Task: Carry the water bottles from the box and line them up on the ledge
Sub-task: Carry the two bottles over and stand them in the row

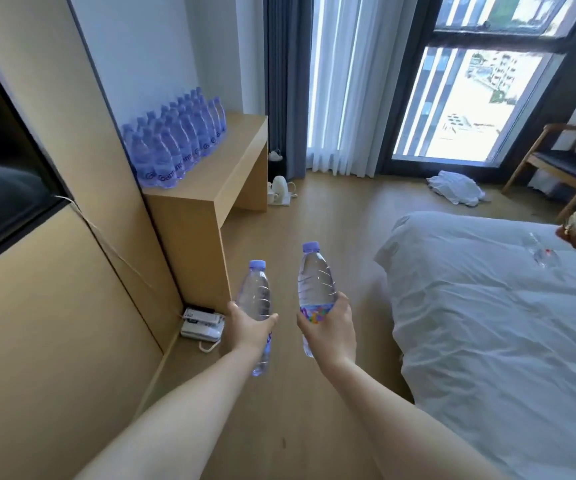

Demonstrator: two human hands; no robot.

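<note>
Each hand carries one water bottle out in front, cap forward and up; the left hand [246, 323] is wrapped round the middle of the left bottle [257, 296], and the right hand [331, 323] grips the right bottle [315, 282] at its label. The ledge [234, 161] lies ahead and to the left, so the left hand is nearer to it; the rows of bottles [175, 147] already standing there hug the wall side, leaving bare top along the front edge. Both carried bottles tilt forward (they will need righting before they are set down); the box is not in view; a bed [487, 323] lies to the right.
</note>
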